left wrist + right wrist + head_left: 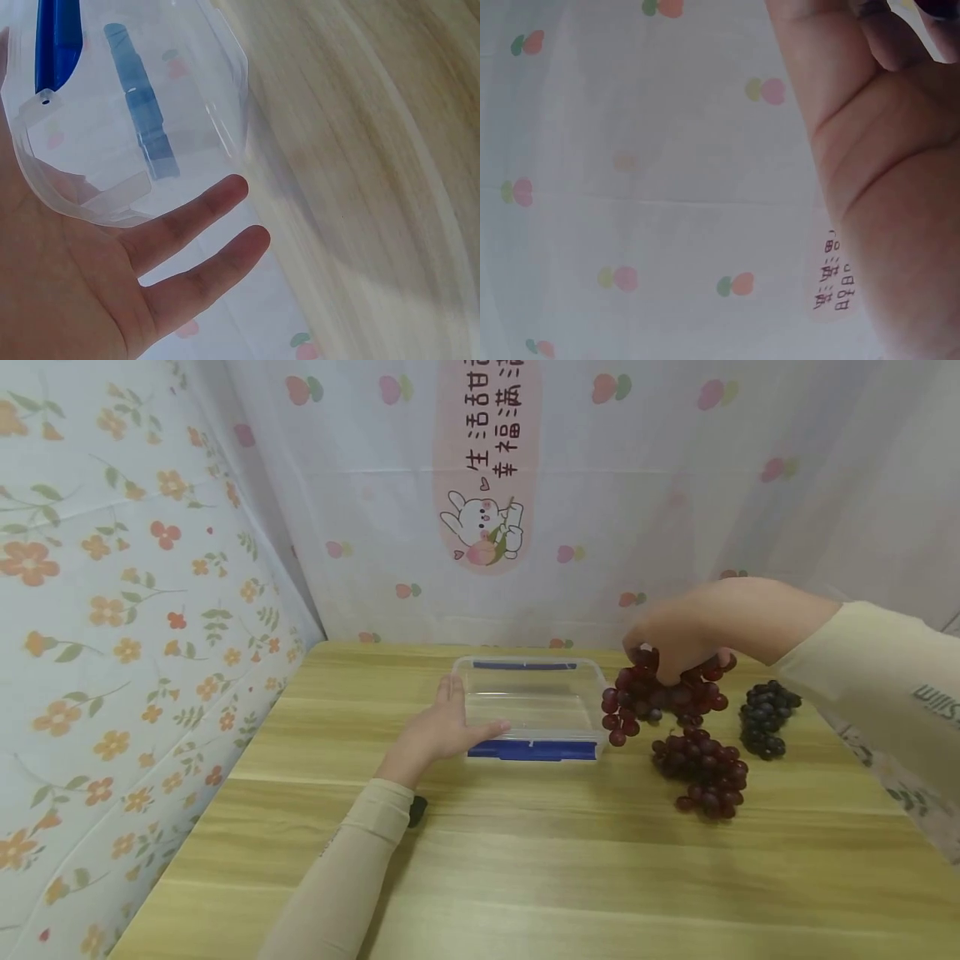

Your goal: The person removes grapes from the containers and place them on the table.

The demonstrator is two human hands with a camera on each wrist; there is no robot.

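Note:
A clear plastic container (pixel 525 710) with blue side clips stands on the wooden table, its top uncovered. My left hand (pixel 442 727) rests against its left end, thumb over the front rim. In the left wrist view, the fingers of my left hand (pixel 90 277) reach out nearly straight beside the container wall (pixel 225 112). Just right of the container, my right hand (pixel 682 627) grips a bunch of red grapes (pixel 626 702) from above, held over the table. The right wrist view shows mostly the palm and wrist of my right hand (pixel 900 165); the grapes there are barely visible.
A second bunch of red grapes (pixel 705 772) lies in front of the held one. Farther right is a bunch of black grapes (pixel 767 718). A small dark object (pixel 417 811) shows beside my left sleeve. Patterned curtains (pixel 375 527) hang behind and left of the table.

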